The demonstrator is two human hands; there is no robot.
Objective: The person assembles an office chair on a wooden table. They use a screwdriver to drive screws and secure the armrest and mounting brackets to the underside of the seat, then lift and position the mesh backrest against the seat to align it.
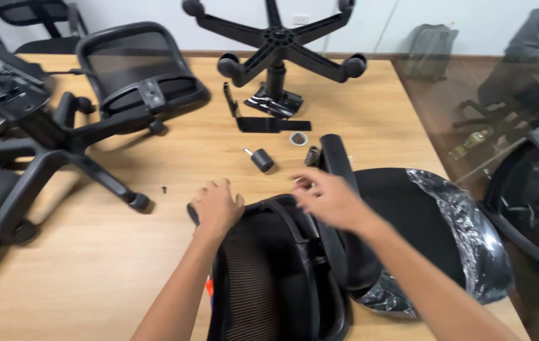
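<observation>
Chair back [269,271] of black mesh before you, your left hand [217,207] pressed on its top edge, your right hand [327,199] blurred, grip indistinct, seat [408,215], caster [260,159], upturned wheel base [276,41] beyond.

Bright, even indoor light falls from overhead onto a pale wooden table [124,265], with soft, short shadows under the chair parts. The right hand [329,199] is smeared by motion blur, while the left hand [217,205] looks sharper. Crinkled plastic wrap [471,227] on a seat catches white glare. A glass panel [490,120] at right gives hazy, washed-out reflections. The wide lens bends straight lines near the edges, and the far corners look soft.
</observation>
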